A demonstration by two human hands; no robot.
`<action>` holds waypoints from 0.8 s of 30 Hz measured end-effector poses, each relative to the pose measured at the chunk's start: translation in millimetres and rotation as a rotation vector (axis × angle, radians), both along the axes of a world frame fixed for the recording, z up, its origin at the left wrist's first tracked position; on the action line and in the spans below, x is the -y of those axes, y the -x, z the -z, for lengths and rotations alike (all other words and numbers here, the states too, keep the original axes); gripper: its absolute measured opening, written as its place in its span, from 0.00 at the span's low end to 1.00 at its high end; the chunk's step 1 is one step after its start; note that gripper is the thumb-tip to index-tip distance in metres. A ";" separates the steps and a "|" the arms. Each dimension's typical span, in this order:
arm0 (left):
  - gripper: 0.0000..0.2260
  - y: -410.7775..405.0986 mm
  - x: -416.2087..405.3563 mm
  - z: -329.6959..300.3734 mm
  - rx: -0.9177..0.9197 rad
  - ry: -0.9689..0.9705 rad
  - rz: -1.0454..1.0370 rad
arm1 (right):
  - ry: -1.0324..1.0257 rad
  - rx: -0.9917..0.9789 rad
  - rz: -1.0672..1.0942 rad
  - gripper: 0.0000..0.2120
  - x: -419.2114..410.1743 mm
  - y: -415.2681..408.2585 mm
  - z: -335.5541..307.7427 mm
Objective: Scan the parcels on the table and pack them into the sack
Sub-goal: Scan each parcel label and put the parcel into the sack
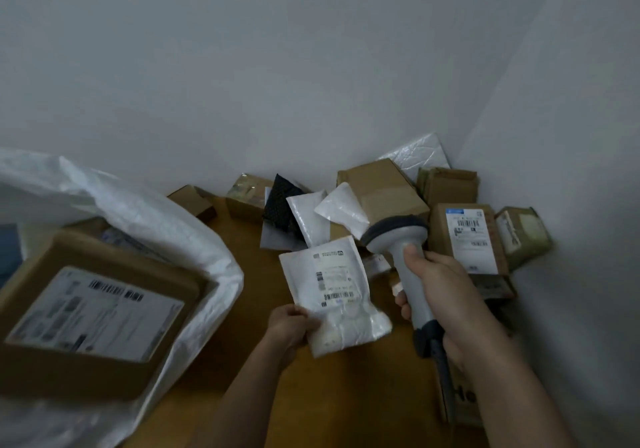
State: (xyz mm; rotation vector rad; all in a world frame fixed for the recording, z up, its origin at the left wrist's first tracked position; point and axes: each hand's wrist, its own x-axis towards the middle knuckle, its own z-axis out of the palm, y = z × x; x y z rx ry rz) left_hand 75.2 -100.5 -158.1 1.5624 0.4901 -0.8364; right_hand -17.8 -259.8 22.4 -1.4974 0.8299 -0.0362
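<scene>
1. Head view: the left hand (291,326) pinches the white mailer (334,291) by its lower-left corner, label face up, likely so the barcode is readable; its fingers curl under the edge, thumb on top.
2. The right hand (440,295) wraps its fingers tight round the scanner (401,250), its head just beside the mailer's top right corner.
3. The sack (145,212) gapes at the worktop's (256,291) left edge, a labelled box (93,312) in its mouth.
4. Unscanned parcels (384,187) crowd the far right corner.
</scene>
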 end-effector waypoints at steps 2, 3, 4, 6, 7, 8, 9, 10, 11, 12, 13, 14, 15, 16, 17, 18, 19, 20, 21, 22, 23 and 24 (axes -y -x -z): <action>0.11 21.1 -9.3 5.7 -0.005 -0.051 0.031 | 0.008 -0.015 -0.013 0.13 -3.3 15.9 0.0; 0.10 30.7 -13.9 8.0 -0.009 -0.075 0.045 | 0.009 -0.020 -0.018 0.13 -4.6 23.5 -0.1; 0.10 39.2 -18.1 11.0 -0.015 -0.094 0.062 | 0.008 -0.024 -0.019 0.12 -5.6 30.7 0.1; 0.08 54.1 -26.2 18.1 -0.028 -0.123 0.106 | 0.019 -0.040 -0.024 0.12 -7.0 43.0 1.5; 0.07 63.0 -29.9 21.3 -0.027 -0.141 0.117 | 0.030 -0.050 -0.031 0.12 -7.6 49.7 2.7; 0.07 68.4 -33.3 25.0 -0.018 -0.156 0.113 | 0.038 -0.053 -0.041 0.13 -8.0 52.7 4.8; 0.07 74.7 -36.6 28.6 -0.007 -0.164 0.097 | 0.040 -0.054 -0.047 0.13 -8.3 56.9 6.7; 0.06 82.0 -39.1 32.0 0.005 -0.171 0.082 | 0.036 -0.057 -0.048 0.13 -8.5 62.1 9.2; 0.06 89.7 -41.4 35.2 0.018 -0.184 0.071 | 0.033 -0.063 -0.052 0.13 -8.6 67.1 11.7; 0.07 96.8 -43.9 39.0 0.035 -0.204 0.072 | 0.029 -0.073 -0.059 0.13 -8.7 72.2 14.5; 0.08 103.8 -47.1 43.7 0.055 -0.231 0.084 | 0.022 -0.083 -0.067 0.13 -8.7 77.2 17.2; 0.09 110.7 -50.3 47.4 0.071 -0.260 0.098 | 0.014 -0.092 -0.074 0.12 -8.4 81.8 20.7; 0.09 117.1 -53.7 49.4 0.076 -0.282 0.104 | 0.004 -0.101 -0.078 0.12 -8.0 85.9 24.2; 0.08 123.8 -57.3 50.7 0.071 -0.282 0.094 | -0.004 -0.108 -0.082 0.12 -7.6 89.8 28.1; 0.06 131.0 -60.9 51.1 0.045 -0.247 0.081 | -0.010 -0.114 -0.085 0.12 -7.4 93.4 32.3; 0.04 138.4 -63.8 50.0 -0.007 -0.176 0.092 | -0.014 -0.121 -0.090 0.12 -7.0 96.6 36.8; 0.05 145.2 -66.4 47.6 -0.082 -0.091 0.132 | -0.016 -0.132 -0.099 0.12 -6.5 99.5 41.5; 0.08 151.9 -68.7 44.2 -0.161 -0.033 0.215 | -0.021 -0.143 -0.112 0.13 -6.6 102.0 45.7; 0.09 158.0 -70.7 41.5 -0.192 -0.027 0.319 | -0.035 -0.149 -0.121 0.14 -6.5 104.1 49.5; 0.09 163.5 -70.9 39.5 -0.157 -0.080 0.413 | -0.060 -0.149 -0.124 0.14 -6.4 105.7 53.1; 0.08 166.5 -71.5 42.5 -0.033 -0.196 0.473 | -0.086 -0.148 -0.125 0.14 -6.5 107.3 56.4; 0.06 167.7 -71.6 46.1 0.148 -0.344 0.502 | -0.105 -0.148 -0.128 0.14 -6.6 108.7 59.4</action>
